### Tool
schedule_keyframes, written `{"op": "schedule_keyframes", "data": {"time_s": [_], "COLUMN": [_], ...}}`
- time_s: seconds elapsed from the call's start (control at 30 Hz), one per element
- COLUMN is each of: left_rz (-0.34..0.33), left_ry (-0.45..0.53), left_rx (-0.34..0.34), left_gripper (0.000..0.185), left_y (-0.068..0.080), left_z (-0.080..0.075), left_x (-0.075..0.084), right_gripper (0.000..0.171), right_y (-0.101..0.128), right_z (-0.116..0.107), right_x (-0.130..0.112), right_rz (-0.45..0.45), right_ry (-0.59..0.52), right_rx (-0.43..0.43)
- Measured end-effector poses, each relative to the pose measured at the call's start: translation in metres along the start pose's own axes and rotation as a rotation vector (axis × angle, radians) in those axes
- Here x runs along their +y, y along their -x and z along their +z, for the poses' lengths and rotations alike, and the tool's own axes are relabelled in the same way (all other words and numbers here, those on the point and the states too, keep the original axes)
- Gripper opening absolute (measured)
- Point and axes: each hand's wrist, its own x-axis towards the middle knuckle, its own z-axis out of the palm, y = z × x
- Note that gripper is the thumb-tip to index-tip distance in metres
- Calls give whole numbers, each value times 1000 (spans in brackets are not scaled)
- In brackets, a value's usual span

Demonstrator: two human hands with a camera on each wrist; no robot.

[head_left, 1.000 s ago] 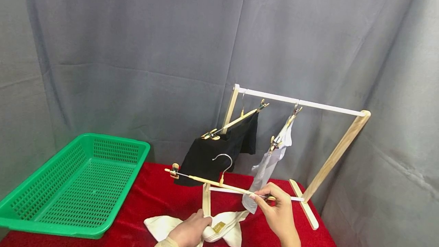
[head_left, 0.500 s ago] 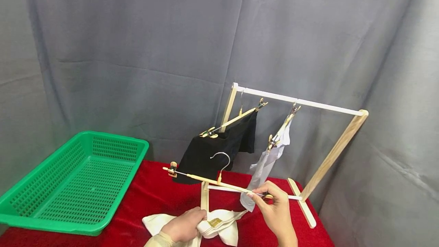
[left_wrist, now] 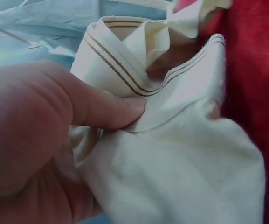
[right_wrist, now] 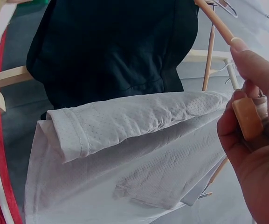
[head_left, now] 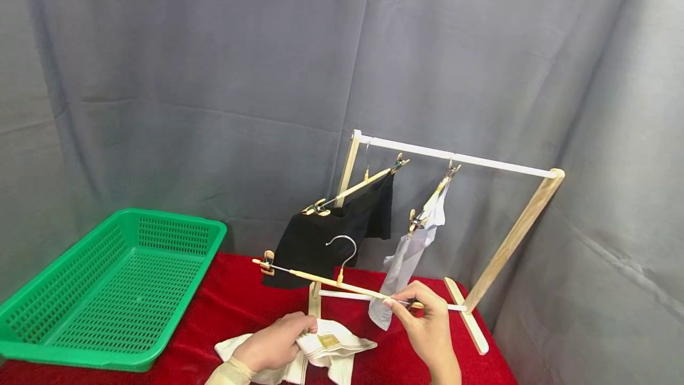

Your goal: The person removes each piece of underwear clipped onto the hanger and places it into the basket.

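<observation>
left hand [head_left: 275, 343]: low, near front edge of table, fingers curled, thumb [left_wrist: 101, 109] pressed onto held cloth | right hand [head_left: 424, 325]: raised beside it, toward right edge, wrist bent, fingertips [right_wrist: 244, 58] pinching a thin wooden bar

Left hand [head_left: 269, 347]: bare, no glove or ring, a beige ribbed cuff closing snugly at the wrist.
Right hand [head_left: 424, 328]: bare, no sleeve in view, no jewellery; nails trimmed, plain and unpainted.
Markings: not visible on either hand.
</observation>
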Motion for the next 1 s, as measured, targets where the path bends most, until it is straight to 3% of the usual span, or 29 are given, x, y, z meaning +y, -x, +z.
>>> {"op": "schedule_keyframes", "data": {"time_s": [0.3,0.43,0.7,1.0], "left_rz": [62,48,9,-79], "left_ry": [21,31,-100,-166], "left_rx": [202,258,350,403], "left_gripper": [33,32,32,32], "left_y": [5,10,20,48], "left_z": [-21,-36,-84,-153], "left_x": [-7,-13,-25,-40], "right_gripper": [27,28,28,30], "right_y": [3,1,-3,2], "right_z": [-1,2,-2,-2], "right_x": [2,-1,-25,-22], "right_rz": [39,32,-16,-35], "right_ry": [18,8,24,2], "right_rx": [9,20,52,81]}}
